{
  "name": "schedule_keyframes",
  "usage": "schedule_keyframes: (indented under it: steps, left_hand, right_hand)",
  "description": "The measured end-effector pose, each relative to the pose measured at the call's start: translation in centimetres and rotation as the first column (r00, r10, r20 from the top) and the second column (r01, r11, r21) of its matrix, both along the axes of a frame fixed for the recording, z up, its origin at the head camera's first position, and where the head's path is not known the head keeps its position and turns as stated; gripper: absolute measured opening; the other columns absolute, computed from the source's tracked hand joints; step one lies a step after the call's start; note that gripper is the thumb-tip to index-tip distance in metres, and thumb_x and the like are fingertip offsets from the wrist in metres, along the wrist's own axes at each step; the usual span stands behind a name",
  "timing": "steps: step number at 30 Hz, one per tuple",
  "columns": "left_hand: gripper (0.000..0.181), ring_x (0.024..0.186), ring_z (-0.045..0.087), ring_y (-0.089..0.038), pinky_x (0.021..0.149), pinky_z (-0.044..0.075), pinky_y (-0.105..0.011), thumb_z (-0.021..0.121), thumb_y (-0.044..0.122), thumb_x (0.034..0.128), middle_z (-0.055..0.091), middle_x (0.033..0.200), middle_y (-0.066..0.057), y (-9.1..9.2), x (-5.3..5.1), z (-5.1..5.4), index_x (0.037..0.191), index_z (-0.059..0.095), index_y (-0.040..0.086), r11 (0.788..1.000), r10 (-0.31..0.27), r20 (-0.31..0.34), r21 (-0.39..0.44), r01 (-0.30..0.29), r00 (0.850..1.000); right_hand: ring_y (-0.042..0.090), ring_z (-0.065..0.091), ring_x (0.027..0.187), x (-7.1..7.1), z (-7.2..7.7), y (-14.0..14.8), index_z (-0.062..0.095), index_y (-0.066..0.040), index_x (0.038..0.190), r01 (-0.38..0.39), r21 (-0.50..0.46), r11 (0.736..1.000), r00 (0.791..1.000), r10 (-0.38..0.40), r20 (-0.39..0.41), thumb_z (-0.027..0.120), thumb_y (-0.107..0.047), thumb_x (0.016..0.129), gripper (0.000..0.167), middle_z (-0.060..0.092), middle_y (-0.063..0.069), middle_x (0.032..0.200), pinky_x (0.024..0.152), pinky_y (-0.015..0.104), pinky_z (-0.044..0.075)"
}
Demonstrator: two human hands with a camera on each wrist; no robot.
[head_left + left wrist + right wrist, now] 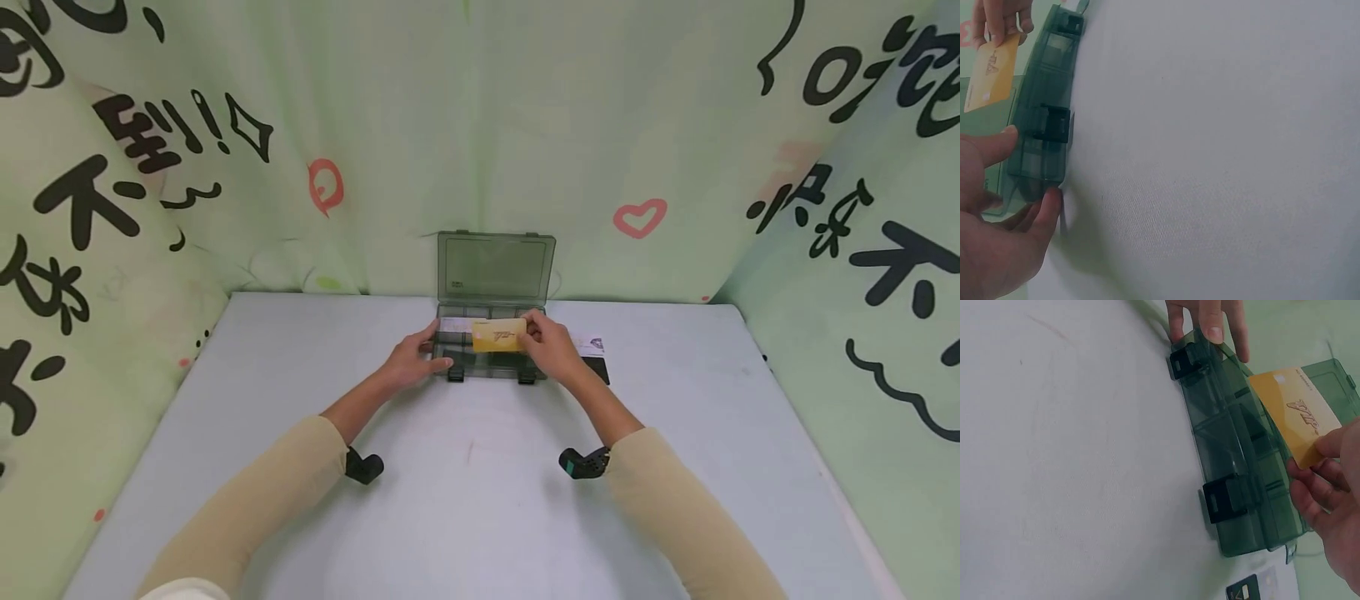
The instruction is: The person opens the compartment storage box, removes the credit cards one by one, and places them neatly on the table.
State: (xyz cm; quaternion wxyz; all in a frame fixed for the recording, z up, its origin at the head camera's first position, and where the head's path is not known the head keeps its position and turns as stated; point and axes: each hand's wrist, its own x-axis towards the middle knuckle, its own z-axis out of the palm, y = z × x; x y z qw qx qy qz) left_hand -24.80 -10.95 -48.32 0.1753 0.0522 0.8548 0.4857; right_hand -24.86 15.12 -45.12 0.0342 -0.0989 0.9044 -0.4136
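A translucent dark green compartment box [491, 365] stands at the table's far edge, its lid [492, 267] raised at the back. My left hand [411, 360] grips the box's left end, thumb over the front part and fingers around the outside, as the left wrist view shows. Between thumb and fingers, my right hand [553, 346] pinches a yellow card [495, 337] with "VIP" lettering [1302, 412]. The card is held tilted above the open compartments. Behind it, a pale card [454, 324] shows in the box's back row; part of it is hidden.
Right of the box lie a whitish card [590, 344] and a black card [597, 367], partly hidden by the right forearm. Two black latches [455, 375] hang at the box front. A printed curtain [480, 150] surrounds the white table [480, 500] at the back and sides.
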Motion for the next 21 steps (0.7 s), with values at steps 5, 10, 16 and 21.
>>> schedule_keyframes:
  steps: [5, 10, 16, 21]
  left_hand:
    - [0.084, 0.142, 0.036, -0.033, 0.114, 0.034, -0.049, 0.068, 0.026, 0.091, 0.034, 0.155, -0.016, 0.3, -0.1, 0.0, 0.156, 0.016, 0.023, 1.0, 0.016, 0.002, -0.022, -0.016, 1.0]
    - [0.084, 0.142, 0.035, -0.032, 0.114, 0.034, -0.048, 0.068, 0.025, 0.0909, 0.033, 0.156, -0.015, 0.5, 0.0, 0.0, 0.156, 0.016, 0.025, 1.0, 0.025, 0.012, -0.014, -0.025, 1.0]
    - [0.083, 0.143, 0.035, -0.033, 0.114, 0.034, -0.049, 0.067, 0.026, 0.0914, 0.031, 0.157, -0.016, 0.4, 0.2, 0.3, 0.156, 0.015, 0.024, 1.0, 0.015, 0.013, -0.013, -0.015, 1.0]
    - [0.084, 0.142, 0.035, -0.033, 0.113, 0.034, -0.049, 0.067, 0.028, 0.0915, 0.031, 0.156, -0.016, 0.4, 0.0, 0.1, 0.156, 0.014, 0.025, 1.0, 0.005, 0.004, -0.027, -0.004, 1.0]
  right_hand:
    - [0.025, 0.059, 0.088, 0.3, 0.1, 1.3, 0.054, -0.001, 0.12, 0.009, 0.013, 1.0, 1.0, -0.008, -0.016, 0.055, -0.007, 0.097, 0.023, 0.06, 0.016, 0.101, 0.076, 0.032, 0.052]
    - [0.024, 0.058, 0.085, 0.7, 0.2, 2.2, 0.052, -0.004, 0.124, 0.029, -0.003, 1.0, 0.999, -0.029, -0.021, 0.055, -0.006, 0.097, 0.027, 0.058, 0.014, 0.096, 0.075, 0.031, 0.052]
    - [0.026, 0.061, 0.087, 1.0, 0.3, 3.0, 0.052, -0.004, 0.124, 0.055, 0.008, 0.998, 0.998, -0.054, -0.019, 0.055, -0.006, 0.097, 0.027, 0.059, 0.016, 0.097, 0.075, 0.032, 0.053]
    - [0.028, 0.063, 0.088, 1.1, 0.5, 4.1, 0.052, -0.005, 0.122, 0.086, 0.008, 0.996, 0.996, -0.086, 0.011, 0.055, -0.006, 0.097, 0.025, 0.059, 0.017, 0.099, 0.075, 0.035, 0.057]
